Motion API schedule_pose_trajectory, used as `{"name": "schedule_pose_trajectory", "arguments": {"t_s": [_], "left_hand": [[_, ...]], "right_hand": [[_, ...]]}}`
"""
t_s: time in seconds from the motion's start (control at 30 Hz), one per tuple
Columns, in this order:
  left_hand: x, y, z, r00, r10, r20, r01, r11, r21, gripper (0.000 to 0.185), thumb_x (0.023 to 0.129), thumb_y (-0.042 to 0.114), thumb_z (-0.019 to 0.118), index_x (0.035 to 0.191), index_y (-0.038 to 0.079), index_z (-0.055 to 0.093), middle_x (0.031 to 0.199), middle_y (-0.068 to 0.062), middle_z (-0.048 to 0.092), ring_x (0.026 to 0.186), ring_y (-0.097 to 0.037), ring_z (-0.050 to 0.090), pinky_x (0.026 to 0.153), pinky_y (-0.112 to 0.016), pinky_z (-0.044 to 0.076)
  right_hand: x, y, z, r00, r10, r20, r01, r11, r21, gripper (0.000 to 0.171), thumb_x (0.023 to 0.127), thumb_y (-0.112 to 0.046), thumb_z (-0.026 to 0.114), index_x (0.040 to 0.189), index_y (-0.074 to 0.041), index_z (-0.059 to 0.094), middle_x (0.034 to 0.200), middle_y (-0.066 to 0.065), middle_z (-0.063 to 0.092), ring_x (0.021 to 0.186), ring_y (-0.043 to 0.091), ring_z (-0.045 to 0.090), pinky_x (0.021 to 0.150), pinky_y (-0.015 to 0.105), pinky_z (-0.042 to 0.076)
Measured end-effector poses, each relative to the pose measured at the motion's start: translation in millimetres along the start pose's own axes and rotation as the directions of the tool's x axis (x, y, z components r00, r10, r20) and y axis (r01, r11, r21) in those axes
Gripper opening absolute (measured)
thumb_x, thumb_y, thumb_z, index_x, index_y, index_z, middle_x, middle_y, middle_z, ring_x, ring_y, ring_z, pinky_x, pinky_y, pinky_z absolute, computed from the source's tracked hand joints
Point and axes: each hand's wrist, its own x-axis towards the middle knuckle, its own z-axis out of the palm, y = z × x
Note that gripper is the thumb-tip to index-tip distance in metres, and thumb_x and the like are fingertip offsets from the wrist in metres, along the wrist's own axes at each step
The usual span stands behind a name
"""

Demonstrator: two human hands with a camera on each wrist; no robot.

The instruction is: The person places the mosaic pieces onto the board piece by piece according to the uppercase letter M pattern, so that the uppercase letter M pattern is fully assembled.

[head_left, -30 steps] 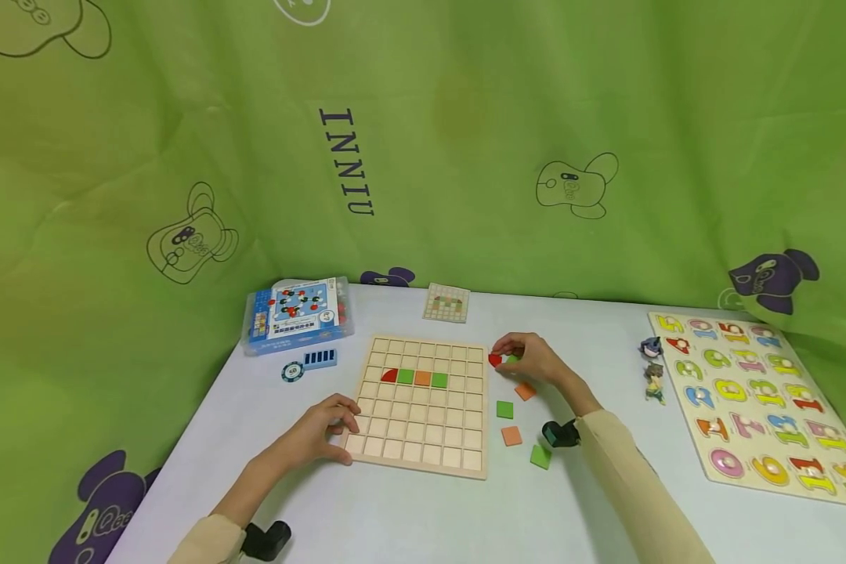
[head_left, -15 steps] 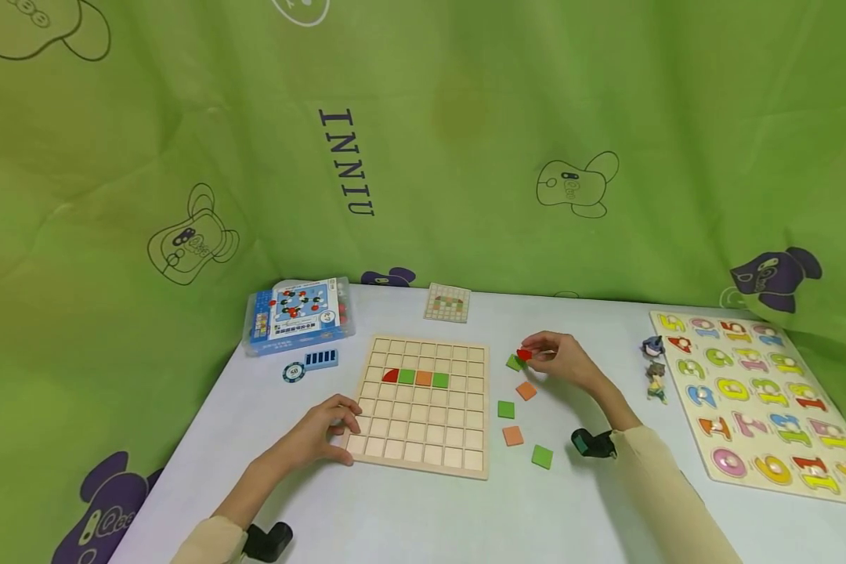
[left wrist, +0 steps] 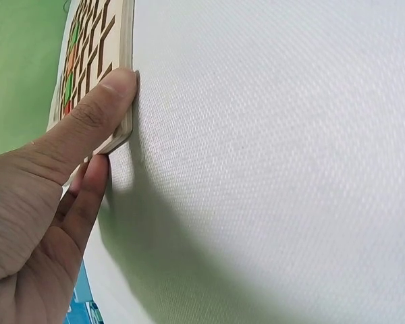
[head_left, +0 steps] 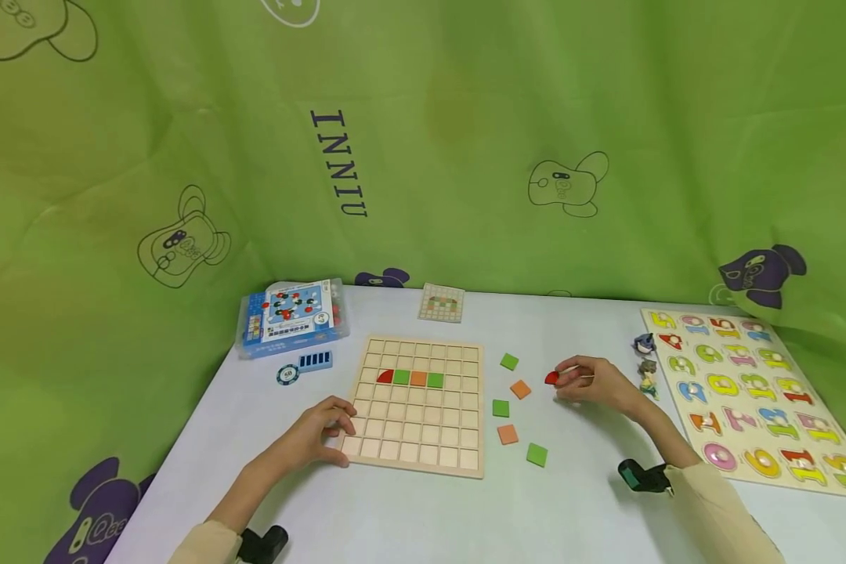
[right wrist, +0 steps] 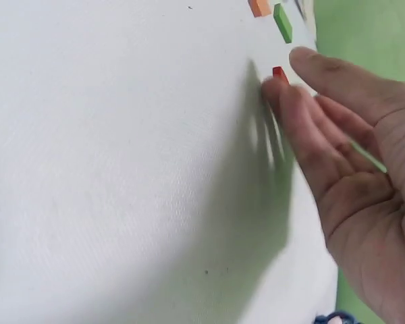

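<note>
My right hand (head_left: pixel 565 381) pinches a small red piece (head_left: pixel 551 378) at its fingertips, low over the white table, to the right of the loose tiles. In the right wrist view the red piece (right wrist: pixel 278 71) sits between thumb and fingers (right wrist: pixel 304 115). My left hand (head_left: pixel 340 428) rests on the near-left corner of the wooden grid board (head_left: pixel 410 468), thumb (left wrist: pixel 115 91) pressed flat against the board's edge (left wrist: pixel 126 40). One row of the board holds a red quarter-round (head_left: pixel 386 377), a green tile (head_left: pixel 402 377), an orange tile (head_left: pixel 418 378) and another green tile (head_left: pixel 435 380).
Several green and orange tiles lie right of the board, such as a green one (head_left: pixel 509 361) and an orange one (head_left: pixel 507 434). A number puzzle (head_left: pixel 747 392) and two figurines (head_left: pixel 648 376) are at far right. A blue box (head_left: pixel 292 317), chip (head_left: pixel 287 374) and pattern card (head_left: pixel 441 302) sit behind.
My right hand has carried the red piece rightward and toward me, away from the board's right edge, uncovering a green tile. The left hand has stayed on the board corner.
</note>
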Motion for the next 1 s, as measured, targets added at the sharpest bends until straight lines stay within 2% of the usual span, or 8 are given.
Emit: {"name": "schedule_pose_trajectory", "arguments": {"t_s": [0.23, 0.47, 0.6, 0.73, 0.87, 1.0], "left_hand": [[-0.4, -1.2, 1.1, 1.000, 0.004, -0.002, -0.004, 1.000, -0.005, 0.033, 0.066, 0.008, 0.086, 0.088, 0.006, 0.063, 0.122, -0.015, 0.051, 0.111, -0.034, 0.050, 0.084, -0.031, 0.053], [-0.8, 1.1, 0.6, 1.000, -0.004, -0.001, 0.004, 1.000, -0.016, 0.032, 0.066, 0.008, 0.086, 0.088, 0.005, 0.062, 0.122, -0.016, 0.051, 0.112, -0.035, 0.049, 0.084, -0.033, 0.053], [-1.4, 1.5, -0.3, 1.000, -0.002, -0.006, 0.002, 1.000, -0.009, 0.033, 0.066, 0.008, 0.086, 0.087, 0.006, 0.062, 0.122, -0.016, 0.051, 0.111, -0.035, 0.050, 0.084, -0.032, 0.053], [-1.8, 0.3, -0.3, 1.000, 0.004, -0.010, -0.004, 1.000, 0.004, 0.033, 0.065, 0.008, 0.087, 0.087, 0.006, 0.062, 0.121, -0.015, 0.052, 0.110, -0.033, 0.050, 0.083, -0.031, 0.053], [-2.1, -0.6, 0.2, 1.000, 0.018, -0.015, -0.018, 1.000, 0.013, 0.033, 0.065, 0.007, 0.087, 0.087, 0.006, 0.062, 0.120, -0.016, 0.052, 0.109, -0.033, 0.050, 0.082, -0.030, 0.054], [-1.7, 0.1, 1.0, 1.000, 0.014, -0.014, -0.014, 1.000, 0.013, 0.033, 0.065, 0.007, 0.087, 0.087, 0.006, 0.062, 0.120, -0.015, 0.052, 0.109, -0.033, 0.050, 0.083, -0.030, 0.053]], "right_hand": [[3.4, 1.8, -3.7, 0.995, -0.084, -0.050, 0.082, 0.995, -0.054, 0.039, 0.081, 0.001, 0.073, 0.116, 0.011, 0.057, 0.111, 0.027, 0.063, 0.097, 0.031, 0.063, 0.078, 0.020, 0.053], [1.4, 6.3, -9.1, 0.993, -0.023, 0.116, 0.018, 0.999, 0.050, 0.036, 0.087, 0.000, 0.067, 0.118, 0.013, 0.054, 0.105, 0.025, 0.066, 0.091, 0.017, 0.066, 0.075, 0.021, 0.053], [-0.7, 10.0, -8.3, 0.987, -0.023, 0.158, 0.011, 0.997, 0.077, 0.037, 0.086, -0.002, 0.069, 0.117, 0.012, 0.055, 0.104, 0.024, 0.067, 0.087, 0.012, 0.066, 0.075, 0.021, 0.052], [2.2, 11.9, -3.6, 0.985, -0.100, 0.139, 0.091, 0.994, 0.067, 0.040, 0.082, -0.003, 0.073, 0.118, 0.008, 0.057, 0.109, 0.023, 0.065, 0.081, 0.012, 0.064, 0.071, 0.021, 0.052], [9.0, 13.0, 0.7, 0.970, -0.196, 0.143, 0.194, 0.981, 0.028, 0.040, 0.079, 0.000, 0.075, 0.117, 0.004, 0.061, 0.110, 0.019, 0.066, 0.074, 0.013, 0.060, 0.065, 0.022, 0.050], [13.9, 13.6, 2.3, 0.958, -0.220, 0.184, 0.218, 0.975, 0.029, 0.039, 0.079, 0.001, 0.075, 0.115, 0.005, 0.063, 0.108, 0.018, 0.067, 0.069, 0.011, 0.055, 0.061, 0.021, 0.047]]}}
